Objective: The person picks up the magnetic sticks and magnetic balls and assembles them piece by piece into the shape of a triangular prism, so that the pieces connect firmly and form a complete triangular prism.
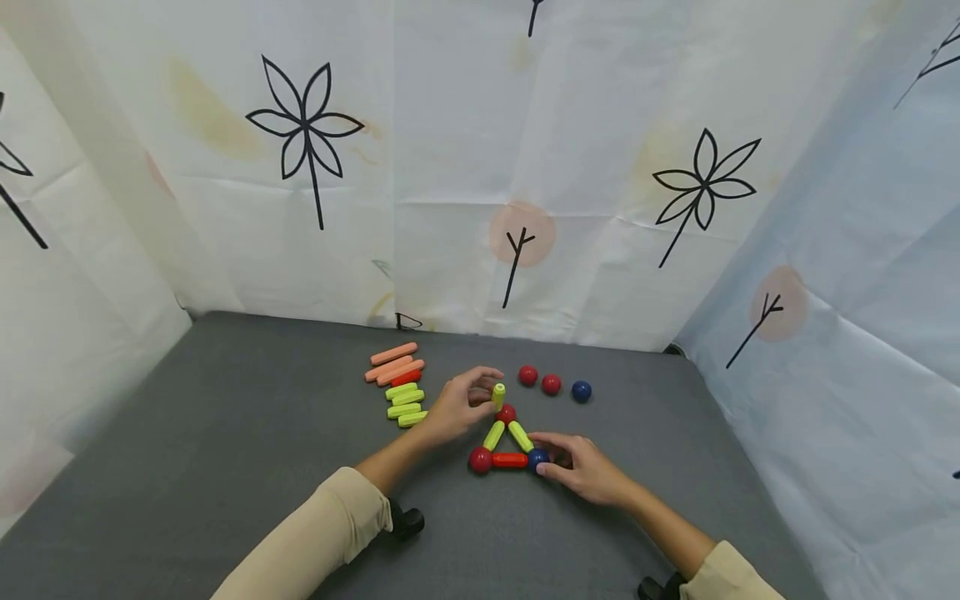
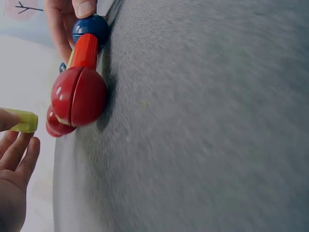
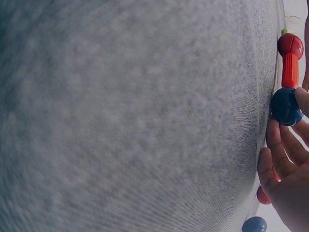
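Note:
A flat triangle of toy pieces lies on the table, with a red ball (image 1: 506, 414) at the far corner, another red ball (image 1: 481, 460) at the near left and a blue ball (image 1: 537, 459) at the near right. Two yellow-green rods (image 1: 520, 436) and one red rod (image 1: 510, 460) join them. My left hand (image 1: 456, 408) pinches another yellow-green rod (image 1: 498, 395), held upright above the far red ball; the left wrist view (image 2: 29, 122) shows a gap below it. My right hand (image 1: 588, 471) grips the blue ball between thumb and fingers.
Left of the triangle lie several loose orange rods (image 1: 393, 353), a red rod (image 1: 406, 378) and several yellow-green rods (image 1: 403, 411). Two loose red balls (image 1: 551, 384) and a blue ball (image 1: 581, 392) sit behind it to the right. A patterned curtain (image 1: 450, 167) borders the grey table (image 1: 262, 458).

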A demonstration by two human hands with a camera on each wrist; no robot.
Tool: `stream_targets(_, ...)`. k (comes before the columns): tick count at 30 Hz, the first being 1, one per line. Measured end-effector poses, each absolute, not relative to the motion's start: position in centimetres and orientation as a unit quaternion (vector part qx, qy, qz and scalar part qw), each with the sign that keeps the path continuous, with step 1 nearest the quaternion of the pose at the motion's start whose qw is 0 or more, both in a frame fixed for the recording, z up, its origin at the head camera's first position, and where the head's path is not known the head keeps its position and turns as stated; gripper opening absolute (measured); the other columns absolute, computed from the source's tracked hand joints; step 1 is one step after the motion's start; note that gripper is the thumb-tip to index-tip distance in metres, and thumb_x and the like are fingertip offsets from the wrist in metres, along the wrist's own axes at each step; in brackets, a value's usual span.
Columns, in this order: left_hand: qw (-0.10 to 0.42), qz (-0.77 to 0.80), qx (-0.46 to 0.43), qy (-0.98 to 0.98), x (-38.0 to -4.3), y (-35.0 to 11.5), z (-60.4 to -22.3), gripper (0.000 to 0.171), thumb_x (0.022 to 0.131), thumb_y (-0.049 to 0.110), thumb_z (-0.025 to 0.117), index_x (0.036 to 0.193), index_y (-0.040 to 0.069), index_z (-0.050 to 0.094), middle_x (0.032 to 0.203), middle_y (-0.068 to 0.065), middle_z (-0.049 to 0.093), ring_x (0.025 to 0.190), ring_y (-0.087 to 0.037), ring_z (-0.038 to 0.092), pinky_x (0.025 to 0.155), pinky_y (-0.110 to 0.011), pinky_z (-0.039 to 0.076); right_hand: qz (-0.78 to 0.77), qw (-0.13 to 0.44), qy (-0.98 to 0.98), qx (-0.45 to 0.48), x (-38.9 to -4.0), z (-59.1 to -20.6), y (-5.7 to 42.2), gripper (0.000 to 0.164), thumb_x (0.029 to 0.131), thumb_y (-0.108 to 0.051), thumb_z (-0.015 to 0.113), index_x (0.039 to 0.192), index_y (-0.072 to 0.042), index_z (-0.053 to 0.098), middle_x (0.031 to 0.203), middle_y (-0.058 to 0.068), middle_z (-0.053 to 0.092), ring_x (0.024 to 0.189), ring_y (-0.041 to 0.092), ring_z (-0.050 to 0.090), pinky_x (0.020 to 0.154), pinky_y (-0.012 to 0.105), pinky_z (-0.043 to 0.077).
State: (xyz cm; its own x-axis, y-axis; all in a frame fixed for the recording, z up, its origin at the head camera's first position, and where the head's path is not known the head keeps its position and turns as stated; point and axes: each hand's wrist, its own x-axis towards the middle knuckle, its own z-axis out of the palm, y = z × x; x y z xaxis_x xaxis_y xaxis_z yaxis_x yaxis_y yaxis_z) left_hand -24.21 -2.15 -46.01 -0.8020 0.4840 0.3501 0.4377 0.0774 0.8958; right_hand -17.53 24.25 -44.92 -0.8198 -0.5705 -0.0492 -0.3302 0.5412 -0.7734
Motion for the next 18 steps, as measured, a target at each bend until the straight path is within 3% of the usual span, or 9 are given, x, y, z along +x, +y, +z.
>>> stream_targets(8,0.057,0.602,0.332,0.724,-24.5,-0.5,-46.0,0.039,0.094,-0.011,0.058,0.132,-0.004,0.051,0.122,-0.029,0.06,0.115,-0.04,0.062,0.092,-0.039,0.053,-0.414,0.156,0.86,-0.253,-17.4,-45.0,24.2,0.046,0.098,-0.016,0.065,0.139,0.0,0.054,0.096,0.002,0.064,0.077,0.011,0.056,0.065,0.024,0.046)
stream_targets(14,0.052,0.585,0.322,0.743,-24.5,-1.1,-46.3,0.043,0.093,-0.013,0.058,0.134,-0.006,0.051,0.124,-0.022,0.063,0.116,-0.033,0.063,0.095,-0.038,0.052,-0.411,0.159,0.862,-0.251,-17.4,-44.9,24.2,0.046,0.098,-0.017,0.065,0.14,-0.001,0.054,0.096,0.002,0.064,0.078,0.011,0.056,0.066,0.024,0.046)
stream_targets(18,0.046,0.571,0.316,0.757,-24.2,-2.7,-46.0,0.044,0.092,-0.014,0.058,0.135,-0.005,0.051,0.126,-0.024,0.062,0.116,-0.037,0.062,0.096,-0.039,0.051,-0.41,0.157,0.862,-0.253,-17.5,-44.9,24.2,0.046,0.098,-0.018,0.065,0.14,-0.002,0.054,0.099,0.003,0.064,0.08,0.011,0.057,0.067,0.024,0.047)
